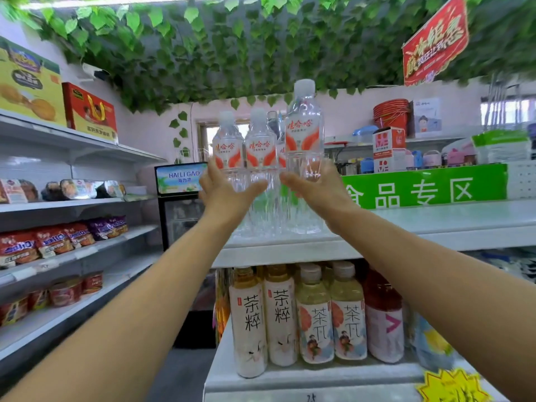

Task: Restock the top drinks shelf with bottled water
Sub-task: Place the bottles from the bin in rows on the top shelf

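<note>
Several clear water bottles with red-and-white labels stand at the left end of the white top shelf [420, 224]. My left hand [226, 195] wraps round the lower part of the leftmost water bottle [229, 146], thumb across its front. A second bottle [260, 146] stands right beside it, with more partly hidden behind. My right hand [322, 192] grips the nearest, largest-looking water bottle [304, 132] at its lower half; its base sits at the shelf's front edge.
The top shelf runs bare to the right under a green sign [423, 187]. Tea bottles [298, 317] fill the shelf below. Snack shelves [63, 242] line the left wall, a small fridge [182, 204] stands behind, and leafy vines hang overhead.
</note>
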